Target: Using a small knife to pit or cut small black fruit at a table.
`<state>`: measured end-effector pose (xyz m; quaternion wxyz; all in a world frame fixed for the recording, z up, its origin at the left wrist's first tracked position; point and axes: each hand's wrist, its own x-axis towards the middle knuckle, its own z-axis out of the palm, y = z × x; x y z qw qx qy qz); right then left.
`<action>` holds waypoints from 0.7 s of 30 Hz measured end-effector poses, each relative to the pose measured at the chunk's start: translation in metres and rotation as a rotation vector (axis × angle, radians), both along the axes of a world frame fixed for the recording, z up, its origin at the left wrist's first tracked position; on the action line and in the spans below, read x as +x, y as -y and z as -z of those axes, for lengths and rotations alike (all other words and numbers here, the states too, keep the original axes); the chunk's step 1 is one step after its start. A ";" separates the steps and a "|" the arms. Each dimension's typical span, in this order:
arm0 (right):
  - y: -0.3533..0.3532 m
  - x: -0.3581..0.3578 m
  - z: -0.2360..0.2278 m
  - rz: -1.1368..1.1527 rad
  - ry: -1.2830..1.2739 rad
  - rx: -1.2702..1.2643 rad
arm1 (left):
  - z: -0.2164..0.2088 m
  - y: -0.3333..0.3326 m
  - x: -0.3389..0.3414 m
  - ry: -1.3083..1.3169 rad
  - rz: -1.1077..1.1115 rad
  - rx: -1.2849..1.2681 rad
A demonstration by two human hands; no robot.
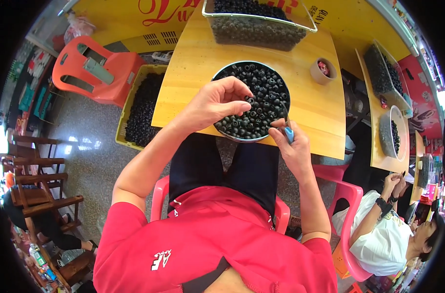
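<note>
A round metal-rimmed bowl [215,77] stands at the near edge of the wooden table, full of dark round olive-like fruits [264,93], several with a hole in one end. Above the bowl, my left hand [220,102] is closed, thumb and forefinger pinching one dark fruit [250,100] that is partly hidden by the fingertips. By the bowl's right rim, my right hand [294,144] is wrapped round a blue-handled tool [289,134] with a thin, dark, curved tip pointing up; the exact shape of the tip is hard to make out.
Behind the bowl, a clear bin [256,31] of dark fruits sits on the table [193,63], with a small cup [323,71] to the right. A yellow crate [130,110] of dark pieces and an orange chair [98,71] are left. A co-worker [383,229] sits right.
</note>
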<state>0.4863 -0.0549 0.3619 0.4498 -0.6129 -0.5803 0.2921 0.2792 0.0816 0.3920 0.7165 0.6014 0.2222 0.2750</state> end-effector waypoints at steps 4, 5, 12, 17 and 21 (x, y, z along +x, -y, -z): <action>-0.003 -0.017 0.000 0.028 -0.120 -0.100 | -0.001 0.007 -0.003 0.093 -0.026 -0.023; -0.004 -0.022 -0.003 0.030 -0.116 -0.100 | -0.001 0.009 -0.002 0.104 -0.048 -0.015; -0.026 -0.034 -0.031 0.064 -0.468 -0.031 | 0.008 0.015 0.000 0.205 -0.155 -0.027; -0.041 -0.052 -0.038 0.027 -0.458 0.012 | 0.014 0.021 0.008 0.326 -0.201 0.079; -0.045 -0.052 -0.042 -0.021 -0.683 -0.026 | 0.011 0.025 0.006 0.294 -0.189 0.119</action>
